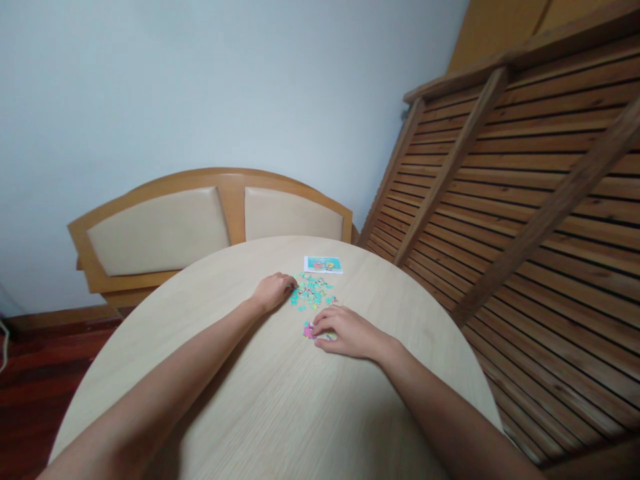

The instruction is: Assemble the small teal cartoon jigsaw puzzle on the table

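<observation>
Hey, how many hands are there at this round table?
2: the left hand, at the left edge of the loose jigsaw pieces, and the right hand, at the pink jigsaw section nearer the wearer.

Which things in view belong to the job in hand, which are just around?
In the job:
- small puzzle pieces, left hand at their edge
- pink pieces by the right hand
- picture card, probably
- table, as work surface

Just around:
- headboard
- slatted wooden panel

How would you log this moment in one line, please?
left hand: at loose pieces; right hand: at pink cluster; picture card: beyond loose pieces
</observation>
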Tool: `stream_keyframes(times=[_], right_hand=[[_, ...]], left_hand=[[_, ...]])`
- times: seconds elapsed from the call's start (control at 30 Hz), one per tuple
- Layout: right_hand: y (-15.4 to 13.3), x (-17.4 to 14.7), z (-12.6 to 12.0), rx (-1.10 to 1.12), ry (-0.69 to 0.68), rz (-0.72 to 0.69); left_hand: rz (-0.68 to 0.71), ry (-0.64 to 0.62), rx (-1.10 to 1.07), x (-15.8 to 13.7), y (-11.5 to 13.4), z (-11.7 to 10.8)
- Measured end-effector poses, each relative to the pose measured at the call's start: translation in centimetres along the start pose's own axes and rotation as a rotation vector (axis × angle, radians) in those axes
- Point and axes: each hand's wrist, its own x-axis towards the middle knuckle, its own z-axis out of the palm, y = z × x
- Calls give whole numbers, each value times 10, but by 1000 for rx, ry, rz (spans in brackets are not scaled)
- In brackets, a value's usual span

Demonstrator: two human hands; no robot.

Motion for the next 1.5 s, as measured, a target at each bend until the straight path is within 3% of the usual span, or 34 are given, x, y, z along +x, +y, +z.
stream_keyframes(times=[0.27,0.43,0.63,0.8,1.5], right_hand=[[-1,1,0,-1,-2,4],[-2,0,-3,2,-30,-6],[-2,-1,-7,30,-77,-30],[-4,-3,-7,59,-90,-32],[-7,-5,-8,76,-101,-37]], left_hand=[[28,51,35,-7,2,-9],[60,101,11,-17,17,-14],[266,82,-151,-50,45,-6],[389,28,-339,-60,44,2],[315,-26,-449,-59,48,-2]])
